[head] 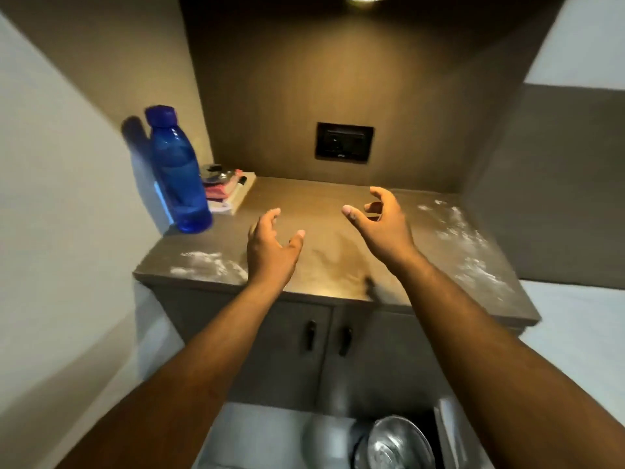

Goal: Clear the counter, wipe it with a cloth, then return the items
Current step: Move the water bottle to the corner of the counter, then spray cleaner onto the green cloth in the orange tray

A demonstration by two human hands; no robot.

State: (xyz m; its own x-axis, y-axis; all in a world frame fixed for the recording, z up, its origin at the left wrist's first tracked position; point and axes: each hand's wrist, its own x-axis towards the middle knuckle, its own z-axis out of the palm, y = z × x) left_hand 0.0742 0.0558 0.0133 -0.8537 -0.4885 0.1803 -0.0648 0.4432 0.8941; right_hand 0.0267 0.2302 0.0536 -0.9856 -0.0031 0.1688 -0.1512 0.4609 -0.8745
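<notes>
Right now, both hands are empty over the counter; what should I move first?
Probably send the left hand to the blue bottle. It and the small stack behind it are on the counter, whose white dusty patches need wiping.

I stand in a small home kitchen nook. A counter [338,265] tops cupboard doors [304,350]. A wall socket [344,142] sits behind it.

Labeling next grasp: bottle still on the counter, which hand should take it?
Left, probably. The bottle stands at the counter's far-left corner, and the open, empty left hand is nearer. The right hand, also empty, would have to cross over.
</notes>
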